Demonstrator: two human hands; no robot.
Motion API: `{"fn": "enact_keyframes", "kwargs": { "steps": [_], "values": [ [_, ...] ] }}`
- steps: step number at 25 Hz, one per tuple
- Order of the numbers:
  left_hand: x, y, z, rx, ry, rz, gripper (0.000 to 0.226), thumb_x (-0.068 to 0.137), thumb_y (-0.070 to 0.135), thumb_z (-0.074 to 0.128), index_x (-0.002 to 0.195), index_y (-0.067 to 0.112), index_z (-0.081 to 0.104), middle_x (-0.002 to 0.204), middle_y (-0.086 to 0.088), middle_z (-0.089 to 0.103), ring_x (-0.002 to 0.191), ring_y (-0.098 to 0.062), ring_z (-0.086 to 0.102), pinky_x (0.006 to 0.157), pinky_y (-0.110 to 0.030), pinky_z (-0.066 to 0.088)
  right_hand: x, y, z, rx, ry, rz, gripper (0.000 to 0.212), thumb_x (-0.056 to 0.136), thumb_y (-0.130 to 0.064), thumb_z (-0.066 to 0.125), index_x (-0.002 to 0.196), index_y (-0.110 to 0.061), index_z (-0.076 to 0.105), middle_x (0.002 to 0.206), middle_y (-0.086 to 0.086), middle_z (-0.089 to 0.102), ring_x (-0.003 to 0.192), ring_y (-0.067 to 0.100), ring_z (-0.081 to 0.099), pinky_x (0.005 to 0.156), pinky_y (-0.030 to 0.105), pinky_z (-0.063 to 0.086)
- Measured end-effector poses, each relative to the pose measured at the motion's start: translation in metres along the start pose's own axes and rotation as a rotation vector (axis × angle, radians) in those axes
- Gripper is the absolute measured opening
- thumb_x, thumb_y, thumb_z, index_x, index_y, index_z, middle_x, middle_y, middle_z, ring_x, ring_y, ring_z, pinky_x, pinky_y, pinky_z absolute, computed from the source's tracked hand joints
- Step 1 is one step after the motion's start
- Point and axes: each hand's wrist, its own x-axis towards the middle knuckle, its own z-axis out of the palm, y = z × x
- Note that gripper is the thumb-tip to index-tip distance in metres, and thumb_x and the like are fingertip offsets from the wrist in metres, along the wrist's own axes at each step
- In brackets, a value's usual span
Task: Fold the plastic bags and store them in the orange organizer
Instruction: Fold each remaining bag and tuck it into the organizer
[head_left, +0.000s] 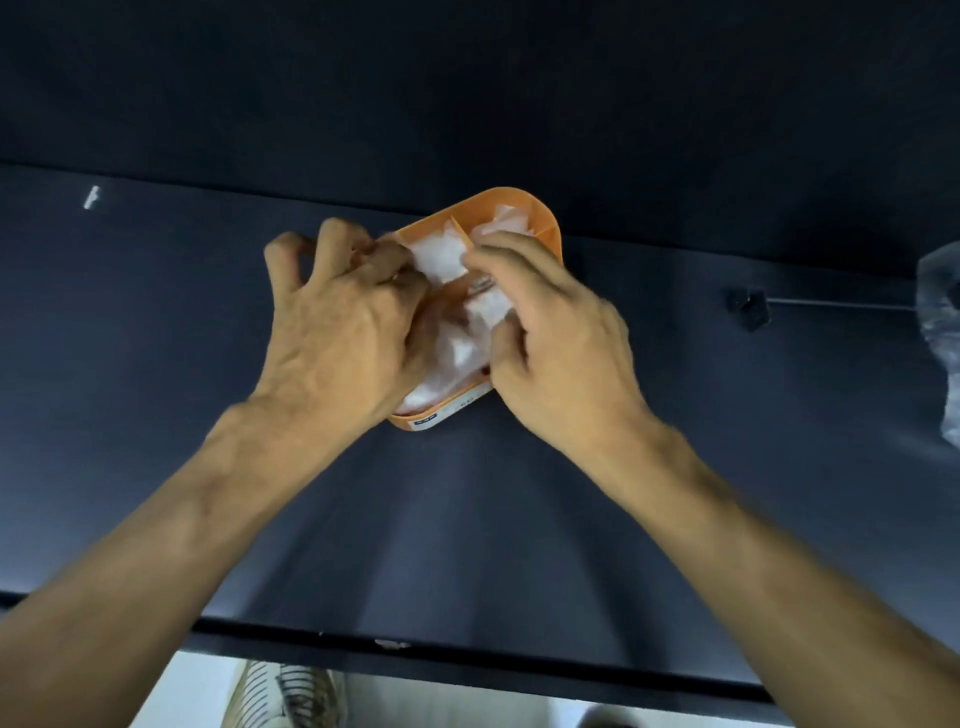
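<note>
Now, bag in hand: I see a folded plastic bag (441, 258) over the middle compartment of the orange organizer (545, 221), which sits on the dark table (467, 519).
Left hand (337, 332): thumb and forefinger pinch the bag's left edge, other fingers curled clear.
Right hand (561, 338): fingertips pinch its right edge.
Stored bags: folded ones fill the other compartments.
Doing it well: I'd press it down flat, keeping the fold tight so it won't spring open.
Loose bag (940, 332): far right, unfolded.
Label (447, 415): white sticker on the near wall, writing too blurred to read.

organizer label (451, 413) unreadable (too blurred)
</note>
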Motion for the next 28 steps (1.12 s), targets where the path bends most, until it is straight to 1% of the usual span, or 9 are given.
{"fn": "enact_keyframes", "kwargs": {
  "steps": [3, 8, 11, 13, 16, 19, 22, 24, 28],
  "values": [
    [-0.006, -0.008, 0.002, -0.006, 0.05, -0.104, 0.024, 0.09, 0.017, 0.053, 0.095, 0.001, 0.07, 0.115, -0.015, 0.066, 0.101, -0.04, 0.045, 0.087, -0.053, 0.028, -0.049, 0.012, -0.015, 0.096, 0.079, 0.14, 0.042, 0.083, -0.005, 0.05, 0.119, -0.018, 0.067, 0.133, -0.013, 0.059, 0.075, -0.001, 0.054, 0.066, 0.023, 0.05],
    [-0.017, 0.028, -0.006, -0.254, 0.147, 0.039, 0.04, 0.101, 0.028, 0.045, 0.125, 0.003, 0.065, 0.135, -0.021, 0.057, 0.11, -0.048, 0.055, 0.095, -0.061, 0.042, -0.129, 0.063, -0.039, 0.098, 0.112, 0.431, 0.037, 0.083, -0.004, 0.053, 0.112, -0.019, 0.07, 0.126, -0.014, 0.061, 0.066, 0.01, 0.06, 0.066, 0.029, 0.054],
    [-0.023, 0.095, 0.014, -0.34, -0.013, 0.296, 0.046, 0.098, 0.037, 0.044, 0.123, 0.008, 0.069, 0.132, -0.015, 0.063, 0.108, -0.037, 0.059, 0.092, -0.047, 0.04, -0.148, 0.099, -0.07, 0.114, 0.33, 0.564, 0.042, 0.078, -0.005, 0.05, 0.114, -0.017, 0.068, 0.129, -0.007, 0.059, 0.085, 0.012, 0.065, 0.076, 0.039, 0.055],
    [-0.03, 0.125, 0.036, -0.294, -0.174, 0.422, 0.056, 0.096, 0.046, 0.037, 0.126, 0.011, 0.068, 0.136, -0.013, 0.061, 0.115, -0.033, 0.06, 0.093, -0.045, 0.044, -0.154, 0.128, -0.092, -0.044, 0.409, 0.632, 0.048, 0.078, -0.009, 0.052, 0.124, -0.019, 0.062, 0.143, 0.001, 0.051, 0.113, 0.026, 0.059, 0.092, 0.048, 0.052],
    [-0.034, 0.143, 0.055, -0.263, -0.268, 0.451, 0.058, 0.095, 0.049, 0.036, 0.127, 0.012, 0.065, 0.137, -0.013, 0.058, 0.12, -0.034, 0.053, 0.094, -0.051, 0.042, -0.16, 0.178, -0.124, -0.303, 0.279, 0.896, 0.063, 0.085, -0.013, 0.059, 0.146, -0.016, 0.044, 0.161, 0.017, 0.028, 0.138, 0.043, 0.034, 0.11, 0.052, 0.031],
    [-0.04, 0.152, 0.059, -0.307, -0.232, 0.387, 0.054, 0.094, 0.047, 0.039, 0.126, 0.012, 0.064, 0.136, -0.012, 0.057, 0.116, -0.035, 0.051, 0.093, -0.053, 0.038, -0.161, 0.197, -0.138, -0.367, 0.139, 1.123, 0.068, 0.092, -0.024, 0.06, 0.154, -0.018, 0.032, 0.152, 0.014, 0.043, 0.14, 0.041, 0.031, 0.111, 0.056, 0.026],
    [-0.04, 0.155, 0.057, -0.355, -0.244, 0.34, 0.055, 0.093, 0.049, 0.038, 0.123, 0.012, 0.066, 0.134, -0.01, 0.058, 0.113, -0.034, 0.052, 0.091, -0.054, 0.04, -0.153, 0.163, -0.112, -0.458, 0.089, 0.899, 0.064, 0.085, -0.033, 0.052, 0.147, -0.021, 0.042, 0.115, 0.006, 0.07, 0.115, 0.037, 0.056, 0.099, 0.05, 0.036],
    [-0.035, 0.159, 0.048, -0.475, -0.267, 0.269, 0.057, 0.092, 0.055, 0.038, 0.123, 0.016, 0.066, 0.13, -0.003, 0.06, 0.111, -0.029, 0.052, 0.089, -0.05, 0.043, -0.152, 0.121, -0.087, -0.268, 0.055, 0.685, 0.062, 0.082, -0.032, 0.051, 0.143, -0.025, 0.045, 0.098, -0.004, 0.073, 0.095, 0.029, 0.066, 0.09, 0.043, 0.047],
    [-0.032, 0.166, 0.033, -0.9, -0.409, 0.016, 0.063, 0.08, 0.065, 0.058, 0.136, 0.035, 0.049, 0.121, 0.023, 0.054, 0.11, -0.006, 0.049, 0.098, -0.034, 0.037, -0.158, 0.065, -0.087, 0.053, 0.294, 0.438, 0.039, 0.084, -0.009, 0.061, 0.12, -0.022, 0.061, 0.105, -0.007, 0.065, 0.092, 0.009, 0.061, 0.082, 0.021, 0.05]
  ]
}}
